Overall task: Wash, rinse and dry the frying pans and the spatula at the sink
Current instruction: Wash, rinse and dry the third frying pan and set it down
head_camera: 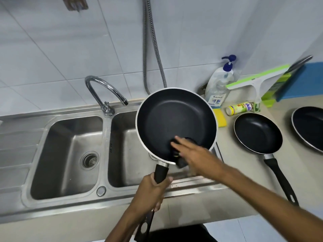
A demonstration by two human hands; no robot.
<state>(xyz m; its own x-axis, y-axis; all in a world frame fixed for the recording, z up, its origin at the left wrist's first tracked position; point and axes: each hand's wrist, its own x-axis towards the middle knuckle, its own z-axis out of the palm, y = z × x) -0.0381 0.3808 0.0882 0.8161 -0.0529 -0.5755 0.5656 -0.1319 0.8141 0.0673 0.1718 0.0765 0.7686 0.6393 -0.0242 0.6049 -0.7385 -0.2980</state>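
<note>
— Over the right basin of the sink point(105, 137), close in front of you, you have the big frying pan point(176, 119) tipped up so its dark inside faces you.

— And my hands?

— Your left hand point(151, 192) has its fingers wrapped round the black handle point(161, 172), just below the metal collar. The handle's end, with its hanging hole, sticks out under your fist. Your right hand point(194, 155) reaches into the pan near its lower rim, fingers stretched out flat and pressing on a dark cloth point(181, 164). That hand is blurred, so I cannot tell where your thumb sits.

— Where are the other pans?

— Both sit on the surface point(253, 186) to your right. The smaller pan point(257, 133) is near the sink, right way up, its handle pointing back toward you. Beyond it, a third pan point(310, 126) is cut off by the edge of the view.

— What else is around?

— A yellow sponge point(221, 120) lies between the big pan and the smaller one. Behind it, against the tiled wall, stands a pump bottle point(218, 86) of clear soap, with a small yellow bottle point(238, 108) on its side next to it and a green-and-white squeegee point(257, 79) propped behind. The tap point(104, 89) rises behind the divider between the basins, its spout turned toward the right one. The left basin point(66, 154) has a strainer in its drain. A metal hose point(152, 46) hangs down the wall behind the pan.
</note>
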